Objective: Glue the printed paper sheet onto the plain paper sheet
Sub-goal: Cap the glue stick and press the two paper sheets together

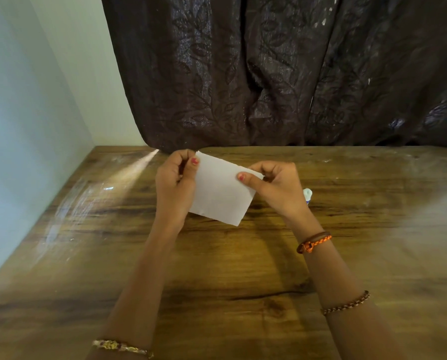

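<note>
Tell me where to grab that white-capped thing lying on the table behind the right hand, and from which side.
Only the white cap end of the glue stick shows; the right hand hides its body. It seems to lie flat on the table, so probably pinch across the body just below the cap, coming from above on the right, once that hand moves off.

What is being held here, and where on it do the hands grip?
A white paper sheet, lifted above the table. The left hand pinches its upper left corner, the right hand its upper right edge.
</note>
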